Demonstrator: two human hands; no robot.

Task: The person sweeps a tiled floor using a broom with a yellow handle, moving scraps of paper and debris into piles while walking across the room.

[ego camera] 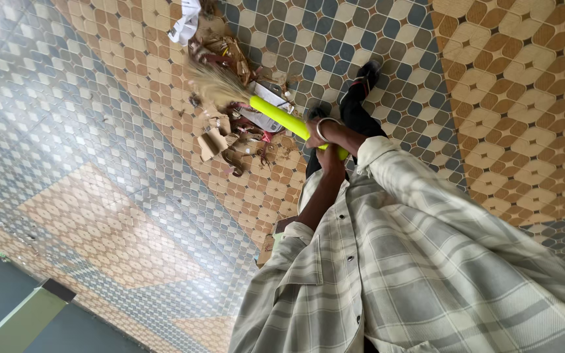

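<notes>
Both hands [327, 140] closed on the broom's yellow handle [282, 117]; which is left, can't tell. Handle runs up-left from fingers; bristles [216, 82] meet the litter pile [230, 131] on tiled floor [99, 163].

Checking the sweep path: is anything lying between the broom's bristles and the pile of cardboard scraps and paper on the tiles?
Nothing visible does. The broom bristles already lie against the litter pile, held by the yellow handle in both hands.
</notes>
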